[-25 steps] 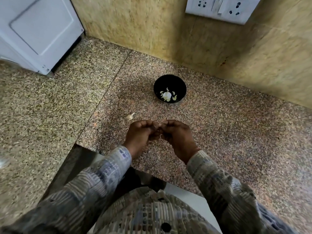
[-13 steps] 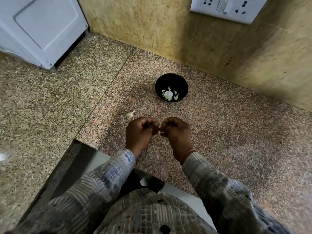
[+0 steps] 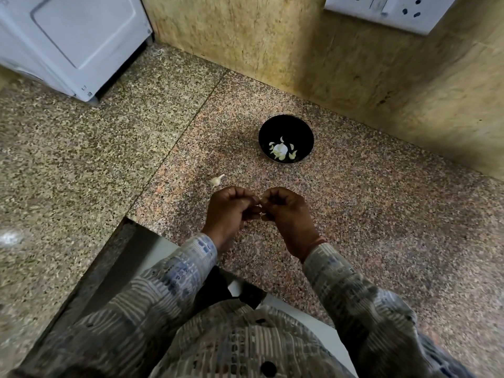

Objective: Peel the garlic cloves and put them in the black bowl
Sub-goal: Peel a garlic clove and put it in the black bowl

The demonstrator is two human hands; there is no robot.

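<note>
Garlic cloves (image 3: 281,154) inside the black bowl (image 3: 286,126) on speckled counter (image 3: 381,214)

Mostly hidden between left grip (image 3: 231,211) and right grip (image 3: 289,214): garlic clove (image 3: 263,213), only a pale speck showing. Too small to sort inside black bowl (image 3: 286,126): cloves or skins. Cut by the top edge: white appliance (image 3: 68,36), socket plate (image 3: 381,12).

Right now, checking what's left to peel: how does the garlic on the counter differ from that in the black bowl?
The counter garlic lies alone on granite; the bowl garlic is several clustered pieces inside the black bowl. The counter garlic looks dull beige, the bowl garlic brighter white. Neither is held.
</note>
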